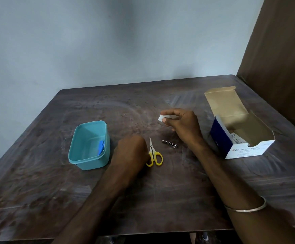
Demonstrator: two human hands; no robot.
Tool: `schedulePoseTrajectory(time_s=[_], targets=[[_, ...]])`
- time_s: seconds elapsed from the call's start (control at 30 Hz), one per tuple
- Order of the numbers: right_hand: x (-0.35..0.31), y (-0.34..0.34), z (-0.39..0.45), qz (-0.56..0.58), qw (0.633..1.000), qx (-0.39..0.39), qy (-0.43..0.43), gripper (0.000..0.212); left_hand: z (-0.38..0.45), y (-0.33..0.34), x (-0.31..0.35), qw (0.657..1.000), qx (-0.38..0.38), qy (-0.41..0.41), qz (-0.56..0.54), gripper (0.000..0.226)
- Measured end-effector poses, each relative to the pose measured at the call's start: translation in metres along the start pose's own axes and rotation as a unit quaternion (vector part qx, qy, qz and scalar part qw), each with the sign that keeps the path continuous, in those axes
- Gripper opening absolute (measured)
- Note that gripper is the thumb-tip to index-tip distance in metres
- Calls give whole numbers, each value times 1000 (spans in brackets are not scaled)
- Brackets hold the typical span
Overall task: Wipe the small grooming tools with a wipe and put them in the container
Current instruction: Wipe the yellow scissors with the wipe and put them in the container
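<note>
We pinch the wipe in our right hand while our left hand closes on the scissors (clipper waits), ready for wiping.

On the dark wooden counter the left hand is curled down at the yellow-handled scissors, its fingers at the left loop. The right hand hovers above the counter, pinching a small white wipe between thumb and forefinger. A metal nail clipper lies just right of the scissors. The teal container sits to the left with a blue tool inside. An open box of alcohol swabs stands at the right.
</note>
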State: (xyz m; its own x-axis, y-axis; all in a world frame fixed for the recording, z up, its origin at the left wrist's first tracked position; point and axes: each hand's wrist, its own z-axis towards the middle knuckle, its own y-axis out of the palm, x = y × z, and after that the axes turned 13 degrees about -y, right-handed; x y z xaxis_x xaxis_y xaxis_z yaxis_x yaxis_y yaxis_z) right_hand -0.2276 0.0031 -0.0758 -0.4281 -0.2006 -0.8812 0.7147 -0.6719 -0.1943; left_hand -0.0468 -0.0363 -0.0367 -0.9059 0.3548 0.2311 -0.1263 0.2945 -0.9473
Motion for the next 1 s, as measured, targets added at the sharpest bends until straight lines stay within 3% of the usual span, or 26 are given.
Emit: schedulePoseTrajectory(time_s=[0.17, 0.3, 0.5, 0.67, 0.77, 0.9, 1.0], targets=[[0, 1, -1, -22, 1000, -10, -19, 22, 2, -4, 0, 999, 33, 18, -17, 13], [-1, 1, -2, -54, 997, -23, -41, 18, 6, -10, -2, 990, 116, 33, -67, 15], [-3, 7, -3, -127, 987, -49, -82, 19, 22, -12, 4, 952, 240, 71, -178, 13], [0, 6, -2, -109, 988, -42, -99, 22, 38, -5, 11, 917, 287, 110, -254, 8], [0, 5, -2, -92, 990, -30, -107, 21, 46, 1, 13, 896, 267, 130, -330, 6], [-1, 4, -3, -85, 990, -46, -107, 16, 47, 6, 15, 847, 143, 94, -503, 15], [-3, 6, -6, -76, 988, -84, -106, 15, 47, 6, 14, 837, 118, 95, -526, 23]])
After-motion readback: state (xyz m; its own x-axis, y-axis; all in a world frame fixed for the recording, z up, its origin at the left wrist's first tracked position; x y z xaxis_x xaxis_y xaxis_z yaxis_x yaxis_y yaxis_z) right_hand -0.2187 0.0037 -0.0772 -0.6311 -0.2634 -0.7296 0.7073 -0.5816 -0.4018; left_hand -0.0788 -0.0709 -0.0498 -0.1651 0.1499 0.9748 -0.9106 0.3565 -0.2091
